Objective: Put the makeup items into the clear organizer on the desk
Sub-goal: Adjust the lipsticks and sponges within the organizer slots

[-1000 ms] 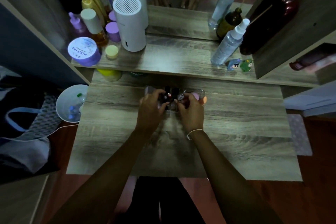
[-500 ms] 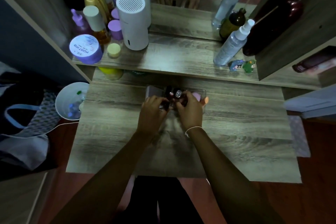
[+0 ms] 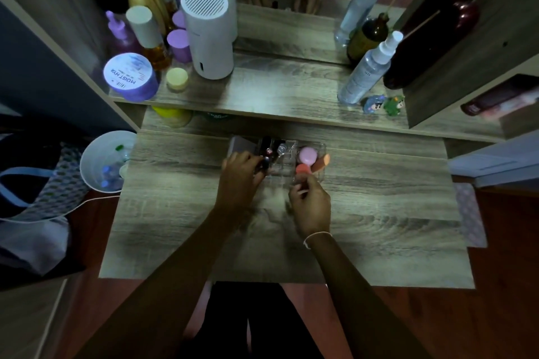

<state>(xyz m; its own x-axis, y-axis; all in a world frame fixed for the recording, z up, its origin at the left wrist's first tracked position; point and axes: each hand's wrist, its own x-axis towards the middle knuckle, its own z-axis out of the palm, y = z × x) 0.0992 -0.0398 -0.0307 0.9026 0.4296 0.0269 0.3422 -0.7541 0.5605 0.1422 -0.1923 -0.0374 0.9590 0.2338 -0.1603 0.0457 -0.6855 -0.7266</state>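
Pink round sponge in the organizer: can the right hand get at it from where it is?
Probably yes. The right hand sits just in front of the clear organizer, and the pink round sponge lies uncovered at the open top. Only the red-orange item at its fingertips lies between.

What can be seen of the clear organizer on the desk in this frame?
The clear organizer is a low, see-through plastic tray with dividers, standing flat at the back of the wooden desk. Dark tubes stand in its left compartments, a pink round piece and orange-tipped items in its right. The left hand is at its left end; the right hand is at its front edge.
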